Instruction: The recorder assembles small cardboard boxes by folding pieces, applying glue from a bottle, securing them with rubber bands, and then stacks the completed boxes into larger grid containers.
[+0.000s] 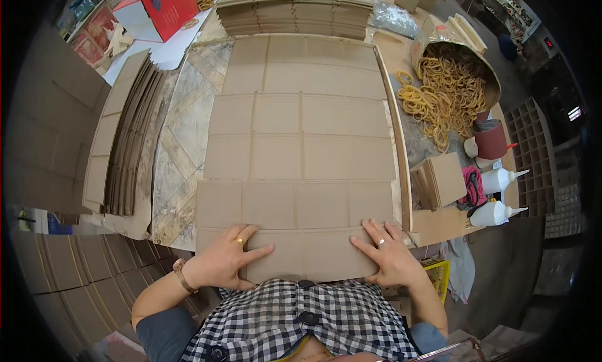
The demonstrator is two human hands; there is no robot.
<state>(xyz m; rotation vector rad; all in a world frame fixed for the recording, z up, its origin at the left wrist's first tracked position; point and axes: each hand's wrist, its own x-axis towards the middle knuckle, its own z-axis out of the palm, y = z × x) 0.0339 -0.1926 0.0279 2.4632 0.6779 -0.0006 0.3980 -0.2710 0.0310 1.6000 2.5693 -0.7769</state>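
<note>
Creased brown cardboard sheets (pixel 307 202) lie in overlapping rows down the middle of the worktable, the nearest one (pixel 313 252) at my body. My left hand (pixel 227 260), with a ring and a wrist bracelet, rests at that sheet's left end, fingers spread over the board. At the right end my right hand (pixel 394 256) also rests with fingers apart. Both thumbs are near the sheet's front edge; whether they reach under it I cannot tell. Neither hand is closed around anything.
A thin wooden strip (pixel 396 142) borders the sheets on the right. Beyond it are a spilled bag of rubber bands (pixel 448 79), small cardboard pieces (pixel 439 180) and white squeeze bottles (pixel 492 213). Cardboard stacks stand at the left (pixel 122 136) and far end (pixel 295 14).
</note>
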